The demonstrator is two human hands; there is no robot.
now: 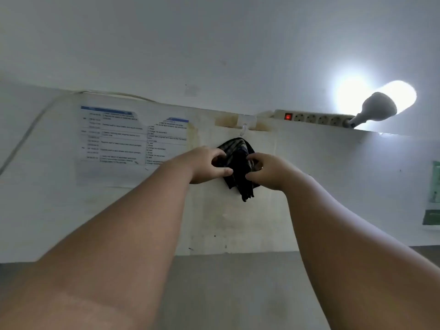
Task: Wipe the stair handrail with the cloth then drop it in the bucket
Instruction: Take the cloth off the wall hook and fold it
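A dark striped cloth (pixel 239 163) hangs bunched against a white wall, just under a small clear hook (pixel 244 129). My left hand (pixel 207 165) pinches the cloth's left side between thumb and fingers. My right hand (pixel 266 171) grips its right side the same way. Both arms reach up and forward from the bottom of the view. No handrail or bucket is in sight.
A printed schedule sheet (pixel 123 139) is stuck to the wall left of the cloth. A white power strip (pixel 316 117) with a red switch runs along the top right, and a lit bulb (pixel 381 106) plugged into it glares brightly. A green paper (pixel 433 198) sits at the far right.
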